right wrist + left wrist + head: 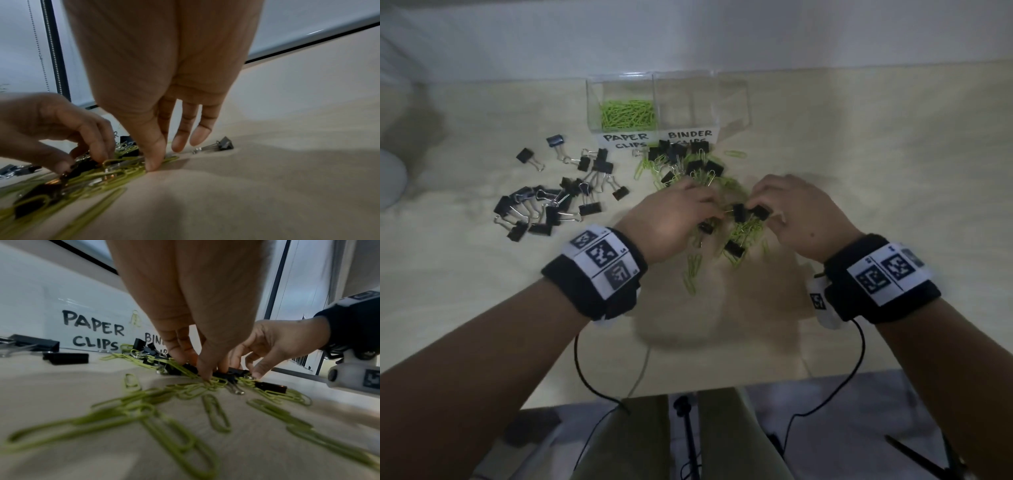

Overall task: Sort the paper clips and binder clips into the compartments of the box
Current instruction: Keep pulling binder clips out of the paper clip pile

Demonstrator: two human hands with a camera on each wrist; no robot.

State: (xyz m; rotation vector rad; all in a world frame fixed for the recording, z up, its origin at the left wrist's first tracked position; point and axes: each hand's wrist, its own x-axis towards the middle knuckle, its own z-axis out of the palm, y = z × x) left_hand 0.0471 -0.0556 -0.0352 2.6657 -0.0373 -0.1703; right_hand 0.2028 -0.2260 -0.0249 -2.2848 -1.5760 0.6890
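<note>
Lying mixed in the middle of the table (pixel 859 164), green paper clips (pixel 743 229) and black binder clips (pixel 734 248) form a heap where the left hand (pixel 674 219) and right hand (pixel 801 212) meet, curled fingertips pinching at binder clips; what each grips I cannot tell. Left lies a separate group of binder clips (pixel 551 202). Beyond, the clear box (pixel 667 102) holds paper clips in its left compartment

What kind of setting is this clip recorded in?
Probably an office or a room at home, at a pale wooden table set against a white wall. A roller blind with a bead chain shows beside it, and a clear labelled box holds stationery.
</note>
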